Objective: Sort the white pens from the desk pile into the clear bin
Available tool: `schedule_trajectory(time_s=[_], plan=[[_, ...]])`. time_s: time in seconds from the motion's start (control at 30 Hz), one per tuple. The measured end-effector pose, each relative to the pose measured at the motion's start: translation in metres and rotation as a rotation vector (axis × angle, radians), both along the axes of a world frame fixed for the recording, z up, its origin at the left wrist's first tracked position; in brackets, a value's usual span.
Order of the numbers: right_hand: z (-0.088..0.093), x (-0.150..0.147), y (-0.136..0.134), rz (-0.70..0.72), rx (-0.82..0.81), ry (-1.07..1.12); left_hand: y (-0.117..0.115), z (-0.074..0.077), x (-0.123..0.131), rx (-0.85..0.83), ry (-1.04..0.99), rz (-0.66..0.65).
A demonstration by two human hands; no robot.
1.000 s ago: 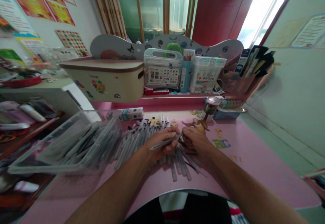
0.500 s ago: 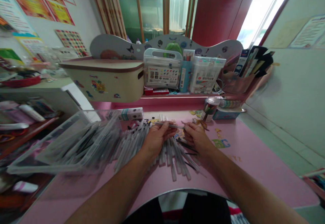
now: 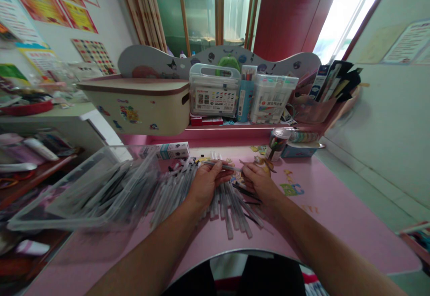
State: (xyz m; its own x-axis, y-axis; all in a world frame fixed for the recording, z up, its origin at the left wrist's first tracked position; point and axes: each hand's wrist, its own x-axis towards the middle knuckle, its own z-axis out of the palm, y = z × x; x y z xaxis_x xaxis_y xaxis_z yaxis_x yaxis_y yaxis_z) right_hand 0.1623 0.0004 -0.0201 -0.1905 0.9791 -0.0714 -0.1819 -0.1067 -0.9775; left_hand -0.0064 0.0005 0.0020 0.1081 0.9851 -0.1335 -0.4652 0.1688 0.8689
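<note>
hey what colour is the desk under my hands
The desk is pink, seen best in the head view.

Compared with one second earlier, the slim tube [image 3: 230, 167] had swung up: its left end, which had pointed down toward the wearer, now sat up and away, so the tube lay close to level, right end slightly lower. The left hand [image 3: 205, 184] had turned over, from palm-up with curled fingers to thumb on top. The right hand [image 3: 259, 180] had shifted a little, its pinched fingertips slightly higher. More of the clear tubes [image 3: 223, 197] on the table showed between the hands, plus more of the dark sticks [image 3: 247, 192] and a colourful sticker [image 3: 238, 178]. Last half second: barely any change, camera drift only.
</note>
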Motion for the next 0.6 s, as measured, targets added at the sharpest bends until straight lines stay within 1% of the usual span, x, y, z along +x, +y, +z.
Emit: schedule_trajectory(time_s=[0.07,0.17,0.27,0.33,0.47,0.53,0.6], plan=[[0.0001,-0.0001,-0.0003,-0.008,0.031,0.026,0.0008,-0.0002,-0.0003,-0.005,-0.007,0.016],[0.0003,0.0015,-0.0009,-0.02,0.01,0.037,0.0011,-0.0004,-0.0004,-0.009,-0.011,0.012],[-0.0019,0.0035,0.0005,-0.029,-0.006,-0.096,0.0001,-0.0009,0.0003,-0.009,-0.001,-0.001],[-0.0037,0.0039,0.002,-0.019,0.0,-0.148,-0.0009,-0.0014,0.0011,-0.023,0.001,0.001],[-0.0035,0.0024,0.0024,0.004,-0.005,-0.082,-0.002,-0.0023,0.0023,-0.044,-0.021,0.018],[-0.0021,0.0023,0.0017,-0.008,-0.007,-0.042,-0.0024,-0.0025,0.0026,-0.046,-0.027,0.023],[-0.0018,0.0033,0.0013,-0.033,-0.004,-0.049,-0.003,-0.0022,0.003,-0.046,-0.025,0.023]])
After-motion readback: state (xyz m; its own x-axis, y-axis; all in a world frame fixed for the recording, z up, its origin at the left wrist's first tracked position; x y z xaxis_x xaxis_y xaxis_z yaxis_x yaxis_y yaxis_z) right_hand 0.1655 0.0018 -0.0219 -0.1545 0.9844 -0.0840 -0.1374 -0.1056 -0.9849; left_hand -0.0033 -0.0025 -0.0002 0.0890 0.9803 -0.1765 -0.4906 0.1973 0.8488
